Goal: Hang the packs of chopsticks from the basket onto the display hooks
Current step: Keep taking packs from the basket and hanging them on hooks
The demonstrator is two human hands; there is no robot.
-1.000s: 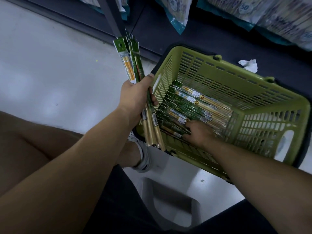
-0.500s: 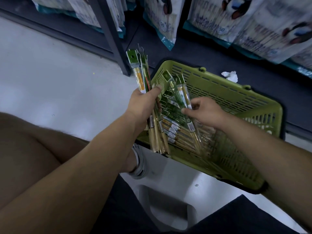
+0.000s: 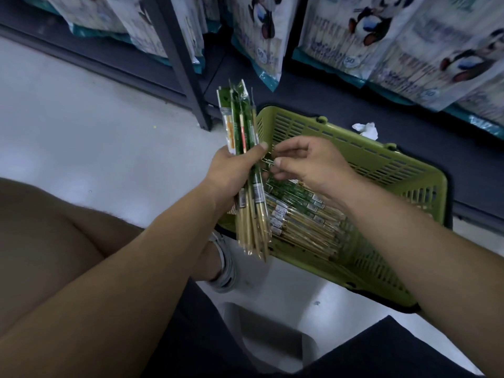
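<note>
My left hand (image 3: 231,173) grips an upright bundle of chopstick packs (image 3: 240,126), green headers up and bamboo tips down, just left of the green plastic basket (image 3: 368,154). My right hand (image 3: 313,162) hovers over the basket beside the bundle; its thumb and forefinger pinch the edge of a pack pressed against the bundle's right side. Several more chopstick packs (image 3: 300,211) lie flat in the basket's bottom. No display hooks are visible.
A dark shelf post (image 3: 177,58) stands behind the bundle. Bags with panda prints (image 3: 354,36) hang along the dark shelving above the basket. Crumpled white paper (image 3: 366,129) lies behind the basket. My knee, a grey shoe (image 3: 226,266) and a white stool (image 3: 272,336) sit below.
My right hand lifted a pack out of the basket and brought it left against the bundle in my left hand. The view tilted upward, showing more of the shelving.
</note>
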